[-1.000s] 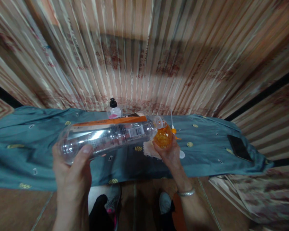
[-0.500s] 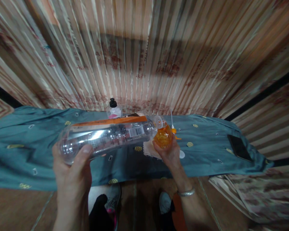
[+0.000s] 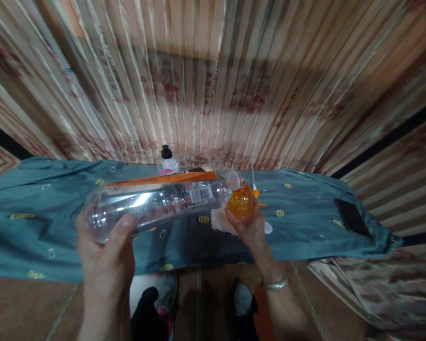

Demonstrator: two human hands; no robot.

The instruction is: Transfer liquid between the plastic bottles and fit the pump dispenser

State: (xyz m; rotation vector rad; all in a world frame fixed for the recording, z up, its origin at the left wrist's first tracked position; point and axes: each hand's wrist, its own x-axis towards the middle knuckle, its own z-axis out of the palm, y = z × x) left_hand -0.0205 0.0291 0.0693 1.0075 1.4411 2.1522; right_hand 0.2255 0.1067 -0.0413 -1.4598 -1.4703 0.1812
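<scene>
My left hand (image 3: 108,244) is wrapped round the base of a large clear plastic bottle (image 3: 156,201) with an orange-edged label and a barcode. The bottle lies nearly level, its neck to the right and at the mouth of a small orange bottle (image 3: 240,203). That orange bottle is gripped in my right hand (image 3: 250,227), whose wrist wears a silver bangle. Whether the two mouths touch, I cannot tell. Behind my right hand lies an orange pump top with a pale tube (image 3: 256,193). A pale cloth (image 3: 220,223) and a white round lid (image 3: 268,228) lie close by.
A clear bottle with a black cap (image 3: 167,160) stands at the back of the narrow table under a green patterned cloth (image 3: 301,222). On the right lies a dark phone (image 3: 352,218). A striped curtain (image 3: 199,85) hangs right behind the table.
</scene>
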